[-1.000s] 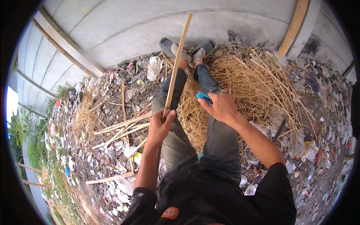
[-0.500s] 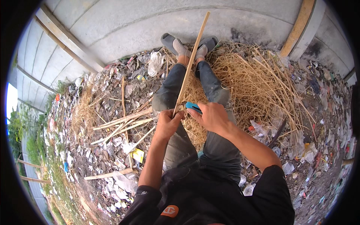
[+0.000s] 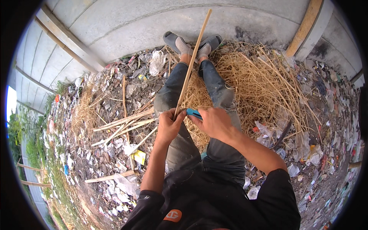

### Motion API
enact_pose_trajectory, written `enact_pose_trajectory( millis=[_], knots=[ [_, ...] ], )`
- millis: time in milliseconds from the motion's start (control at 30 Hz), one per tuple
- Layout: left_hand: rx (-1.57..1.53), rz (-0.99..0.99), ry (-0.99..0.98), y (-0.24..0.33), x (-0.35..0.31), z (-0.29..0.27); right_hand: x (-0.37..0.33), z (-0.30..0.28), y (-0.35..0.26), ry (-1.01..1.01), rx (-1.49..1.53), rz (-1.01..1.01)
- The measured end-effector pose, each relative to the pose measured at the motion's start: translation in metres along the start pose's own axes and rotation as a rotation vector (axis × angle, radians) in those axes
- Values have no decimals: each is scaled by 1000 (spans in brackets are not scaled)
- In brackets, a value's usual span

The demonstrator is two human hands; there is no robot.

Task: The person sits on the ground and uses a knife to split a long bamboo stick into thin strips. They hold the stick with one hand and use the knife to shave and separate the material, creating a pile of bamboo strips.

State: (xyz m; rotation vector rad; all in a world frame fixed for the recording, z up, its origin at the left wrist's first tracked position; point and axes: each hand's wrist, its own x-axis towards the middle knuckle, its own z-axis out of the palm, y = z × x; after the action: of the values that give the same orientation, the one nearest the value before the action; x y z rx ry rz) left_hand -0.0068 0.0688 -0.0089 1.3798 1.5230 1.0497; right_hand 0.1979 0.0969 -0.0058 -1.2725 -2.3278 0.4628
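A long, thin bamboo strip rises from my left hand and slants up between my legs toward the wall. My left fingers are closed around its near end. In my right hand is a blue utility knife, gripped with its front end close to my left fingers and the strip. Its blade cannot be made out. Both hands are held over my lap, near my knees.
Pale shavings and straw-like strips heap around my feet and to the right. Several split bamboo pieces lie at left amid scattered plastic litter. A concrete wall stands beyond my feet, with a wooden post at right. A dark curved blade-like object lies at right.
My right hand and the knife have moved slightly left and down, nearer my left hand. The bamboo strip has shifted a little left with my left hand.
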Motion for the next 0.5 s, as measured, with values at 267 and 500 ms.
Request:
enact_pose_trajectory(
  millis=[267, 500],
  knots=[
    [270, 69, 178, 15, -8, 15, -3, -5, -12, -63, 34, 82],
    [304, 93, 224, 13, -5, 18, -4, -4, -11, -27, 43, 106]
  ],
)
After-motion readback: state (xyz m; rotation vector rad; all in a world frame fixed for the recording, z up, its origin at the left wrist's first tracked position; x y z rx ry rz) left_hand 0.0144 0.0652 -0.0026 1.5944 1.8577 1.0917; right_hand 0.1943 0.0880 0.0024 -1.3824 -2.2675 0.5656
